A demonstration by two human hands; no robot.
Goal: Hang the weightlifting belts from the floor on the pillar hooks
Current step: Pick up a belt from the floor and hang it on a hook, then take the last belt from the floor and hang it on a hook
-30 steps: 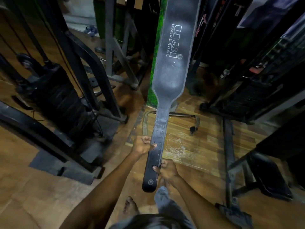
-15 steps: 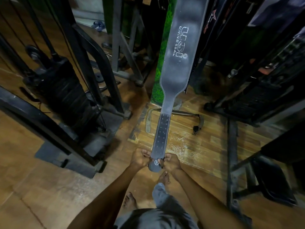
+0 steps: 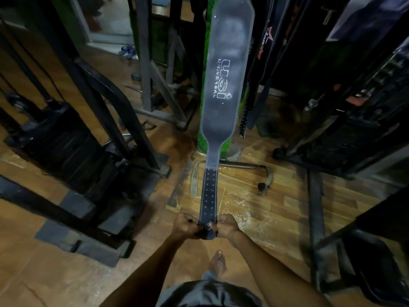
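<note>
A long grey-black weightlifting belt [image 3: 223, 89] printed "USI UNIVERSAL" stretches from the top of the view down toward me, in front of the green pillar [image 3: 207, 69]. Its upper end runs out of the frame. Its narrow perforated tail ends between my hands. My left hand [image 3: 188, 227] grips the tail's tip from the left, and my right hand [image 3: 226, 226] grips it from the right. A brown belt [image 3: 195, 178] lies on the wooden floor at the pillar's foot. More dark belts [image 3: 261, 63] hang to the right of the pillar.
A black weight-stack machine [image 3: 66, 147] and its frame fill the left side. Grey steel uprights [image 3: 150, 74] stand behind. Dark machines [image 3: 354, 120] crowd the right. A metal bar with a rubber end [image 3: 263, 185] lies on the floor. My bare foot [image 3: 218, 264] is below my hands.
My hands have slid down the belt's tail to its very tip and come together there. The belt now hangs straighter and more stretched out.
</note>
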